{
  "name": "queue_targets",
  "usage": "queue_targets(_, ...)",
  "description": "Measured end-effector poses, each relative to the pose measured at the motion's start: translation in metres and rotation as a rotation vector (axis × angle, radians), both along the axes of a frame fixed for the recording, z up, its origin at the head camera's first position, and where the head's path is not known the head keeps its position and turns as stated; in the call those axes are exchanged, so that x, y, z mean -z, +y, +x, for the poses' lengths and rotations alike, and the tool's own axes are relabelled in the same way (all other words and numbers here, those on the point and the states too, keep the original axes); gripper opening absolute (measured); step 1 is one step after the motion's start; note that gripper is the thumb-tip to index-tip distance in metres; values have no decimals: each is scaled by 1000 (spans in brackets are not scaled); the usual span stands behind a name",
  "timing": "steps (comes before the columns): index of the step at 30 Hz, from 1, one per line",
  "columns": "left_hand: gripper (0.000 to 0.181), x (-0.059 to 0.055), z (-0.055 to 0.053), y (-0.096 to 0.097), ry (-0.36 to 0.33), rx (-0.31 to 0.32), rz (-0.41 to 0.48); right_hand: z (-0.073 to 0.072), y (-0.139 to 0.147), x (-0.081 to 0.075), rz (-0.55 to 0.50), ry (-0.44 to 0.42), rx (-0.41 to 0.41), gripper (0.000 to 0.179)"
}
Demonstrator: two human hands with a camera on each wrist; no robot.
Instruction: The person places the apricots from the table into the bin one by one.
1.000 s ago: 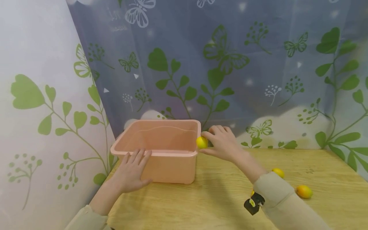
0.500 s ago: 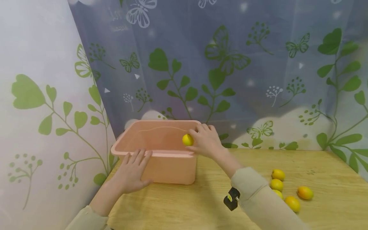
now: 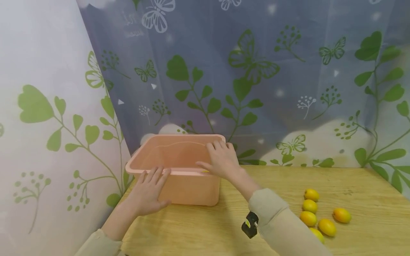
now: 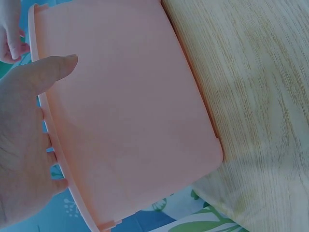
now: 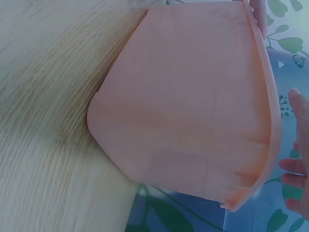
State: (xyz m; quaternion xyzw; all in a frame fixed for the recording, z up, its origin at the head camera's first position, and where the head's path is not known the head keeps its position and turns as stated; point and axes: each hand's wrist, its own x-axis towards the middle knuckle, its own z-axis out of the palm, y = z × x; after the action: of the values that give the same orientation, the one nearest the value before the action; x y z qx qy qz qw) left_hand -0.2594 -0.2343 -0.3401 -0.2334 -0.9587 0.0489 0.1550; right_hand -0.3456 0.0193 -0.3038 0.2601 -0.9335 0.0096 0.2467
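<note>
A pink plastic bin (image 3: 189, 188) stands at the left of the table, its open top facing up. My left hand (image 3: 148, 193) rests on its front rim, fingers straight; in the left wrist view the thumb lies over the outer wall. Above the bin's right end is my right hand (image 3: 222, 160), fingers loosely spread and gripping nothing. A sliver of a small yellow fruit (image 3: 205, 171) shows just past the front rim, below the right hand; the rest is hidden. In the right wrist view, the right hand (image 5: 297, 154) appears beside the rim, apart from it.
Several small yellow-orange fruits lie on the wooden table (image 3: 272, 177) at the right, among them an orange-tinged fruit (image 3: 342, 215) set apart from a loose row. A printed cloth (image 3: 288, 106) with leaves and butterflies hangs behind, and a pale wall (image 3: 41, 149) borders the left.
My right hand has carried the yellow fruit left over the bin and let go of it; the fruit has dropped below the rim. My left hand has stayed on the rim.
</note>
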Motion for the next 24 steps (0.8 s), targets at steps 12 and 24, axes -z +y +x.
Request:
queue_targets(12, 89, -4, 2, 4, -27, -11, -3, 10, 29, -5, 23, -5, -19, 58)
queue_targets(24, 90, -5, 2, 4, -31, -5, -4, 27, 83, 9, -49, 105, -105, 54)
